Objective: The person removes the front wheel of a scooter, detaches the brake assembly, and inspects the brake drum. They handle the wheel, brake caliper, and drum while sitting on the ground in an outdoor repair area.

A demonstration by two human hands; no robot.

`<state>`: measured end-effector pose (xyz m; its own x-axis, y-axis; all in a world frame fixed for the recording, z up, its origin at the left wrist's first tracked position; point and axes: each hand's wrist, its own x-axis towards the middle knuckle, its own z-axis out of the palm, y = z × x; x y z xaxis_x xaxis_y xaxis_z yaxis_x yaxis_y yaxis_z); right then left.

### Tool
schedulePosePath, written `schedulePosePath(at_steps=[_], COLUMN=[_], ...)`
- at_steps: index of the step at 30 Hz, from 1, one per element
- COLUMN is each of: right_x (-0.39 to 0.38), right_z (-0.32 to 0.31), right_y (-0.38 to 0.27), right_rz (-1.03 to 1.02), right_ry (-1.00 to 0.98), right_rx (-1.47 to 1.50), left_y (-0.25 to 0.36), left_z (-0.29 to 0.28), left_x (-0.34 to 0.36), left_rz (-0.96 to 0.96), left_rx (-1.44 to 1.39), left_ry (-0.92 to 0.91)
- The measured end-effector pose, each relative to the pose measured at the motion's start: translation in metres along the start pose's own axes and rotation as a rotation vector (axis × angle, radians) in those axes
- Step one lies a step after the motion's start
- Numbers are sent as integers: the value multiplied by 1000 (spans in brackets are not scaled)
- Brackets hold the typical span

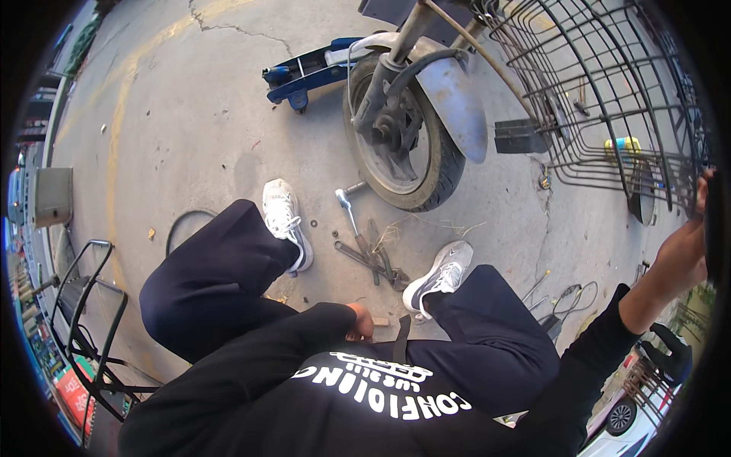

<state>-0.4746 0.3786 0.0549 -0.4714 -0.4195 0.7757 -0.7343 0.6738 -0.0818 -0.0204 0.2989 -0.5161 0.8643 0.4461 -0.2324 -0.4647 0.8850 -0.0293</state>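
My left hand (362, 322) hangs low between my legs, its fingers mostly hidden. Beside it on the ground lies a small wooden block (381, 323). My right hand (702, 199) is raised at the far right edge, next to the black wire basket (601, 84). Its fingers are curled against something dark that the picture's rim cuts off. Ahead of me stands a dusty front wheel (445, 171) with a silver fender (454, 103). Between my shoes lie a ratchet wrench (346, 204), an adjustable wrench (352, 254) and pliers-like tools (384, 263).
A blue floor jack (293, 91) sits behind the wheel on the left. At the lower left is a black metal frame (103, 305); a grey box (53, 196) stands beyond it. Thin rods and a cable (575, 297) lie right of my leg. A white car (620, 419) shows lower right.
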Motion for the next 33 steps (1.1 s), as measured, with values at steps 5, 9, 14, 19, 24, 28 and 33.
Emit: schedulePosePath(at_steps=[5, 9, 14, 19, 24, 28, 33], right_x=[-26, -22, -15, -19, -19, -18, -5], right_z=[-2, 3, 17, 14, 13, 1, -6], right_y=[25, 13, 6, 3, 0, 13, -9], right_rz=[12, 203, 178, 276, 239, 256, 463], right_ry=[21, 1, 50, 133, 37, -45, -181], right_rx=[232, 252, 237, 161, 210, 170, 109], left_y=[-24, -25, -27, -19, -37, -54, -73], left_z=[88, 99, 136, 124, 117, 116, 156], left_x=[-140, -186, -213, -204, -277, -376, -469], left_rz=[295, 301, 278, 251, 784, 1639, 2346], left_rx=[252, 224, 393, 499, 106, -290, -979], left_ry=[625, 589, 764, 739, 948, 800, 1428])
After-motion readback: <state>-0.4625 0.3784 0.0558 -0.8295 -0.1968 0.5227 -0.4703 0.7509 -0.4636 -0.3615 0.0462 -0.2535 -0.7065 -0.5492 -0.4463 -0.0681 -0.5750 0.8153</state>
